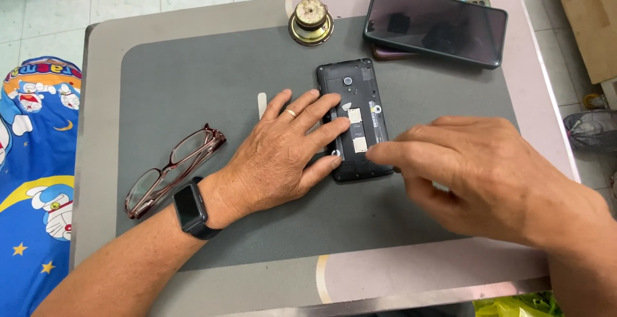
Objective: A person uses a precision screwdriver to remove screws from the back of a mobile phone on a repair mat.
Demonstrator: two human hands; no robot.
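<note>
On the grey mat (193, 86), spread left hand (283, 156) steadies one opened phone (357, 98); right hand (475, 176) fingertips pressed together touch it.

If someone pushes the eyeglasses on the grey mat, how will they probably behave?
The eyeglasses look light, with a thin reddish frame, so they would probably move easily. They lie with open temples on the grey mat, whose matte surface may slow sliding. The lenses and thin hinges seem fragile, so a hard push could bend them.

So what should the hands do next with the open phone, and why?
Probably the right hand should press its fingertip down on the lower card slot. The left hand already steadies the opened phone flat on the grey mat, and that fingertip sits right at the slot.
</note>
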